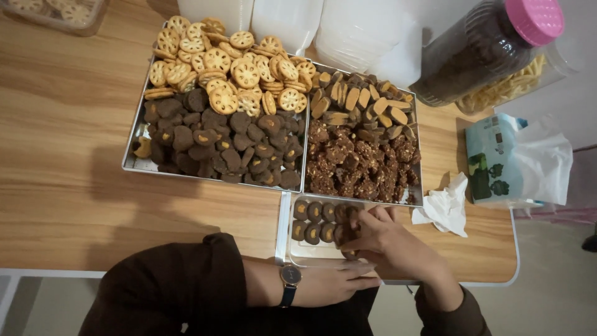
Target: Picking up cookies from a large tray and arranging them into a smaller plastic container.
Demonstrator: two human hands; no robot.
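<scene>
A clear plastic box (297, 252) at the table's near edge holds two rows of dark round cookies (315, 211) with yellow centres. My left hand (336, 281), with a watch on its wrist, lies flat along the box's near side, fingers pointing right and touching it. Over the box's right end, my right hand (388, 239) has its fingertips closed on a dark cookie (346, 234) at the end of the rows.
Two metal trays behind the box: the left tray (138, 164) carries lotus-shaped biscuits and dark cookies, the right tray (414, 198) tan sticks and brown clusters. A crumpled tissue (444, 208), a tissue pack (494, 158), a pink-lidded jar (485, 46) and white containers (348, 28) surround them.
</scene>
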